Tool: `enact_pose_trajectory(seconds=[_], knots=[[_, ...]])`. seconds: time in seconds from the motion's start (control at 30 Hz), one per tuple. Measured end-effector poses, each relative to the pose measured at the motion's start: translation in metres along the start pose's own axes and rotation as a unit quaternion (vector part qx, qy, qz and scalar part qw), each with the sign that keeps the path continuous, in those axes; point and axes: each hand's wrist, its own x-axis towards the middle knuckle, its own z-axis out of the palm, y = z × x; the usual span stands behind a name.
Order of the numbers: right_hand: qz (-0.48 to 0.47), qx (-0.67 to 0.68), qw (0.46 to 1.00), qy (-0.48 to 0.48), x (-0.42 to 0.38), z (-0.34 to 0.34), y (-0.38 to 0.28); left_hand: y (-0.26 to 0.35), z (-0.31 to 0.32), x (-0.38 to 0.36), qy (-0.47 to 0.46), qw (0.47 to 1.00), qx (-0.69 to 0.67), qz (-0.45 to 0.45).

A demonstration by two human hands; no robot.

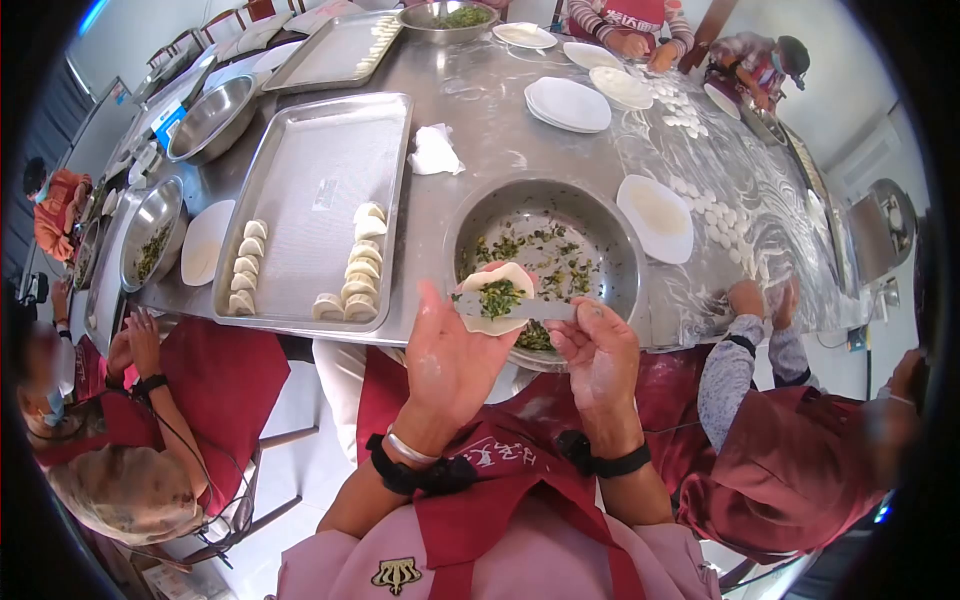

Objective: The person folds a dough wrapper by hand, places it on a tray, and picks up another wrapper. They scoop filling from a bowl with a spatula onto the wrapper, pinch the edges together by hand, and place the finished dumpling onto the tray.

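My left hand is palm up over the front of a steel bowl, a round dumpling wrapper resting on its fingers. Chopped green filling lies in the middle of the wrapper. Between thumb and fingers, my right hand grips a flat filling spatula, its blade lying across the wrapper and against the filling. Inside the bowl, more green filling clings to the bottom and wall, with a heap near the front. Left of the bowl, a metal tray carries folded dumplings in rows.
White plates are stacked behind the bowl, and another plate is at its right. A crumpled white cloth lies beside the tray. Wrappers cover the floury right side. Co-workers' hands are close on both sides.
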Motion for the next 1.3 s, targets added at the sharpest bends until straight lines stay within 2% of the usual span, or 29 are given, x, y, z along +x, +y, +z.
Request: enact_pose_trajectory(seconds=[0.3,0.4,0.53,0.6,0.63,0.7,0.73,0.83,0.87,0.97,1.17,1.27,1.3], knots=[[-0.036,-0.045,0.998,0.028,0.002,-0.027,-0.013,0.007,-0.003,-0.004,0.011,0.999,0.021,0.039],[-0.077,-0.022,0.995,0.052,0.001,-0.033,-0.025,0.013,-0.005,-0.002,0.014,0.998,0.026,0.049],[-0.188,-0.054,0.98,0.029,-0.015,-0.01,-0.031,0.013,0.005,-0.001,0.037,0.998,0.026,0.038],[-0.273,-0.12,0.955,0.006,-0.027,0.004,-0.025,0.012,0.018,-0.002,0.023,0.999,0.032,0.021],[-0.339,-0.225,0.913,-0.025,-0.03,0.005,-0.026,0.012,0.025,-0.002,0.016,0.999,0.035,0.014],[-0.454,-0.418,0.782,-0.085,-0.037,0.006,-0.029,0.013,0.037,-0.004,0.003,0.999,0.048,0.007],[-0.508,-0.421,0.743,-0.117,-0.042,0.011,-0.03,0.013,0.042,-0.005,-0.004,0.999,0.054,0.006],[-0.599,-0.363,0.684,-0.204,-0.033,0.015,-0.026,0.016,0.057,-0.009,-0.017,0.999,0.042,-0.013],[-0.601,-0.361,0.671,-0.243,-0.03,0.014,-0.028,0.016,0.06,-0.009,-0.004,0.999,0.037,-0.017],[-0.6,-0.463,0.586,-0.287,-0.03,0.001,-0.035,0.015,0.061,-0.01,-0.019,0.998,0.062,-0.018],[-0.577,-0.523,0.547,-0.307,-0.039,-0.02,-0.047,0.011,0.051,-0.001,0.028,0.997,0.062,-0.032],[-0.564,-0.525,0.567,-0.291,-0.048,-0.031,-0.049,0.009,0.037,0.004,0.022,0.997,0.068,-0.037],[-0.557,-0.512,0.593,-0.276,-0.049,-0.033,-0.051,0.008,0.032,0.006,0.029,0.996,0.072,-0.04]])
